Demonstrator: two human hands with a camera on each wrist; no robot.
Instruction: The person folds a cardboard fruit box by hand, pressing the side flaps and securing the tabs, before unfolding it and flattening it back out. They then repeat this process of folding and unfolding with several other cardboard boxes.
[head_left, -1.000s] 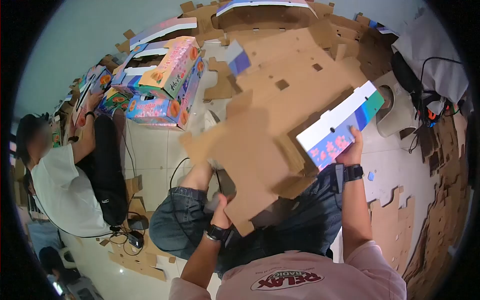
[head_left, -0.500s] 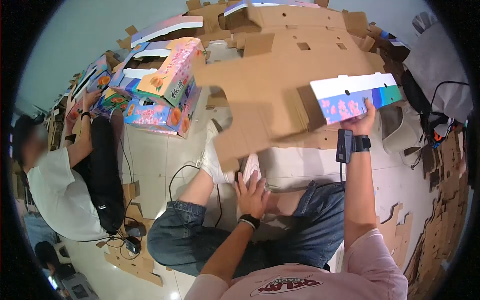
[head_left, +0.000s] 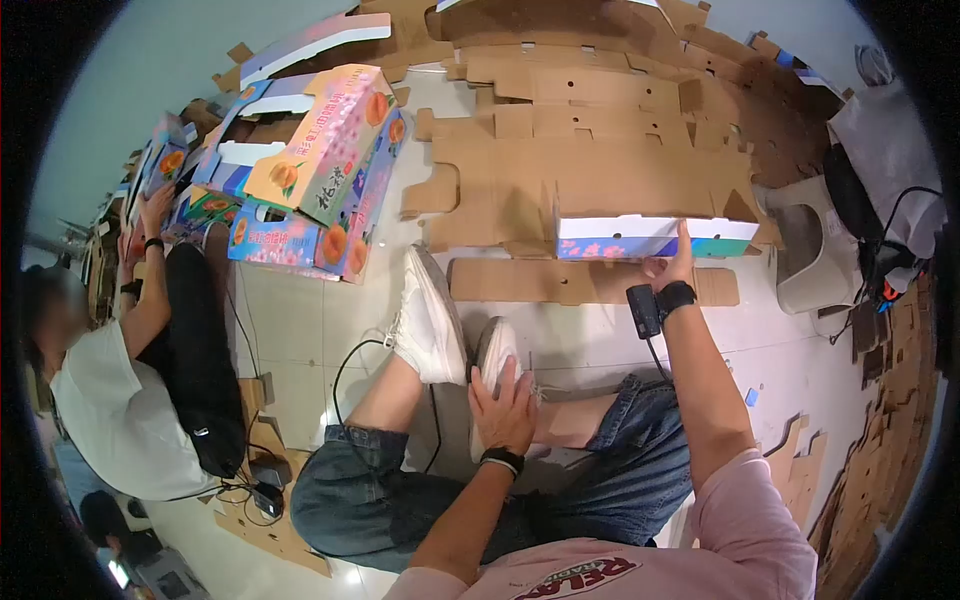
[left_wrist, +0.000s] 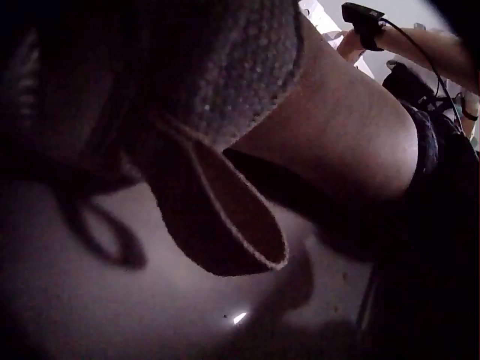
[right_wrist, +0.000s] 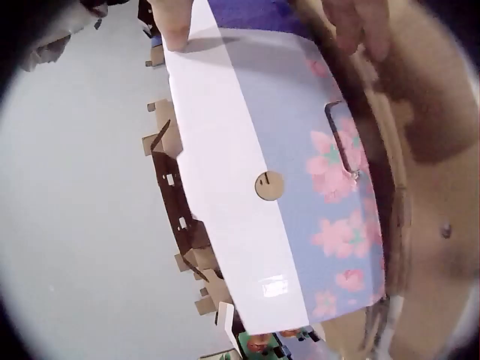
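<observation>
My right hand (head_left: 675,265) holds the near edge of an unfolded cardboard box (head_left: 640,180), its thumb up on the white strip and its fingers lower down. The box lies plain brown side up over other flat cardboard. Its printed side panel (head_left: 600,240) stands up along the near edge, white above and blue with pink flowers below. In the right wrist view this panel (right_wrist: 300,150) shows a round hole and a slot, with the thumb pressing on its white part. My left hand (head_left: 505,408) rests with fingers spread on a white shoe (head_left: 493,350).
Printed peach boxes (head_left: 330,150) are stacked at the left, beside a seated person (head_left: 130,400) handling another box. A narrow brown cardboard strip (head_left: 500,281) lies nearer me. A pale stool (head_left: 808,250) stands at the right; a black cable (head_left: 337,390) loops by my leg.
The unfolded box has swung away from my lap and come down onto the cardboard ahead. My left hand let go of it and moved onto the shoe; my right hand kept hold.
</observation>
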